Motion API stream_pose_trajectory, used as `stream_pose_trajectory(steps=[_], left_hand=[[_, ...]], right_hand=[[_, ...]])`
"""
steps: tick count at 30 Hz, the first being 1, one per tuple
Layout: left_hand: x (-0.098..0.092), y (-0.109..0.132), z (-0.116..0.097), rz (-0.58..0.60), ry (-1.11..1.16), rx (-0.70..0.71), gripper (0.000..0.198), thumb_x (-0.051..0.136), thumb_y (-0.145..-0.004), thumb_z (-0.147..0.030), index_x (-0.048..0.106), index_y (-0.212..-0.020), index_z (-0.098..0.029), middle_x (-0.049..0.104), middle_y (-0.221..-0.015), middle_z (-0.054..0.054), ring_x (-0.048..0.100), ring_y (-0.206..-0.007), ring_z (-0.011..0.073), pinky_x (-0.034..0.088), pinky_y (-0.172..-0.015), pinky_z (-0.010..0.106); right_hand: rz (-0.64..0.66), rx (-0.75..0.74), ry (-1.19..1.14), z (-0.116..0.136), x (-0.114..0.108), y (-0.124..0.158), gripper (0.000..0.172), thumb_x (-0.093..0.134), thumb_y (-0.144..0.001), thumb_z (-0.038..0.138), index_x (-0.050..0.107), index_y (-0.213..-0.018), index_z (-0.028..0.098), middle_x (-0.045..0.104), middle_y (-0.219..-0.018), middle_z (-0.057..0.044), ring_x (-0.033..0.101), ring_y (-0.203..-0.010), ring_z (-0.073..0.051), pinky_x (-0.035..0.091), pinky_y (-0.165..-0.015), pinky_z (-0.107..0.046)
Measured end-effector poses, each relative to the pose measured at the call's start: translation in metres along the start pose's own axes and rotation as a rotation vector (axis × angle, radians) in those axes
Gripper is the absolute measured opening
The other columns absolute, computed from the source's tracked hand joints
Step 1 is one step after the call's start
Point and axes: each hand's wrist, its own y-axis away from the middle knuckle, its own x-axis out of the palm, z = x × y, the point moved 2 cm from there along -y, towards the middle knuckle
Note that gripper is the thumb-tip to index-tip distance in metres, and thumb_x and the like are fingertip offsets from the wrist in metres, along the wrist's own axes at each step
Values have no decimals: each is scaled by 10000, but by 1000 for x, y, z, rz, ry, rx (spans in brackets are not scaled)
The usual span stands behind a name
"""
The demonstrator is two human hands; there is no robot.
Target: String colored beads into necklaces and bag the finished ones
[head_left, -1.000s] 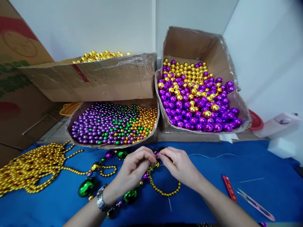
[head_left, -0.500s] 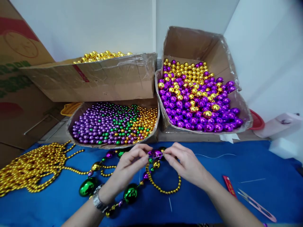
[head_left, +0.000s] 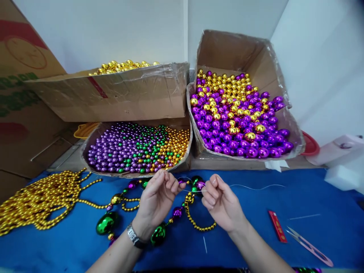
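A bead necklace of green, gold and purple beads lies on the blue cloth. My left hand, with a wristwatch on the wrist, has its fingers curled and pinches a thin clear thread just above the necklace. My right hand is also closed in a pinch on the same thread, a short way to the right. The thread is stretched between both hands and trails off to the right. A purple bead and a green bead sit on the strand between my hands.
Behind stand a low box of small purple, green and gold beads, a box of large purple and gold balls, and a box of gold balls. Gold bead strings pile at left. A red strip and thread snips lie at right.
My hands have moved apart and lifted slightly, drawing the thread taut between them. The necklace shifted a little with them.
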Motion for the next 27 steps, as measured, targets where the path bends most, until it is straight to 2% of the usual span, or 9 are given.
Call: stream_pose_trajectory(steps=[2,4,8,12,14,17,19,23,27], left_hand=[[-2,-2,-1,-31,-52,14,214,519,-879,-200,453,-680,-157,391,-592,-45,391,-520,71,455,-597,244],[-7,-2,-1,-44,-110,23,224,536,-871,-200,432,-676,-160,357,-577,-49,346,-506,72,397,-532,218],[-23,2,6,-55,-204,-2,254,584,-844,-231,413,-668,-166,341,-561,-56,320,-505,76,373,-533,230],[-43,7,19,-113,-215,-46,276,603,-833,-245,407,-656,-165,330,-545,-64,301,-487,69,371,-533,232],[-46,8,22,-124,-250,-60,262,586,-846,-246,424,-659,-162,354,-561,-57,323,-497,72,397,-556,245],[-38,8,20,-75,-364,-60,195,528,-881,-279,520,-738,-147,435,-631,-21,406,-560,93,444,-625,286],[-29,6,15,-26,-453,-41,214,482,-901,-307,577,-826,-131,471,-669,3,446,-603,112,460,-663,308],[-15,2,6,34,-616,-27,258,458,-908,-323,616,-893,-120,488,-670,14,470,-639,123,451,-674,287],[-8,2,1,100,-770,-61,228,497,-894,-326,620,-941,-140,517,-697,14,485,-683,126,418,-673,258]], right_hand=[[-10,-18,8,3,-5,1,269,528,-865,388,392,-707,219,216,-556,79,240,-463,-83,250,-448,-203],[-20,-25,25,3,-9,3,271,502,-883,353,375,-690,211,209,-562,78,231,-471,-82,243,-451,-205],[-40,-42,79,-9,-19,12,278,461,-912,309,340,-685,204,226,-586,74,254,-495,-80,257,-473,-206],[-49,-51,186,-23,-31,19,267,418,-941,312,347,-706,207,231,-593,76,270,-491,-78,271,-476,-205],[-45,-68,276,-23,-36,20,261,400,-957,334,391,-730,206,288,-592,70,317,-500,-81,297,-491,-212],[-13,-95,444,-6,-37,20,224,463,-947,322,516,-776,187,487,-677,14,473,-619,-107,374,-597,-245],[58,-188,698,13,-31,21,162,510,-926,264,588,-816,173,577,-815,-36,542,-772,-141,401,-712,-271],[248,-590,1361,45,-6,18,121,491,-915,176,612,-908,184,579,-1056,-72,541,-998,-181,413,-859,-312],[401,-813,1591,53,17,2,137,494,-915,191,629,-930,177,559,-1125,-98,515,-1066,-200,423,-918,-350]])
